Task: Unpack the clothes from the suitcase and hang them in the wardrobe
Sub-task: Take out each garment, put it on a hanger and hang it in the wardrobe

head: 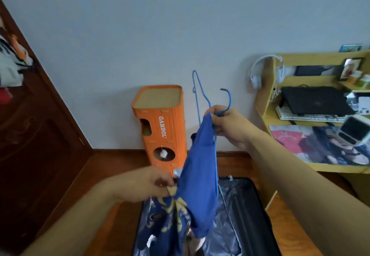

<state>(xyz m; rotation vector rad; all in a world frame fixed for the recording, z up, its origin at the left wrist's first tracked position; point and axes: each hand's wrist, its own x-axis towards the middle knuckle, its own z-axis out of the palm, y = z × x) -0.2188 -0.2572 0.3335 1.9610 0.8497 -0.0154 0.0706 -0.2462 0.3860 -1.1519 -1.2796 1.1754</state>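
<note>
Right hand [226, 123]: clamped on blue hanger [197, 95] and shirt [198, 185], lifting both over the suitcase [246, 205].
Left hand [156, 183]: pinches shirt's hem, likely for threading.

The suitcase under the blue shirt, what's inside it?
The suitcase lies open, showing shiny plastic-looking lining. The hanging blue shirt covers its middle, so whatever lies behind the cloth can't be seen.
</note>
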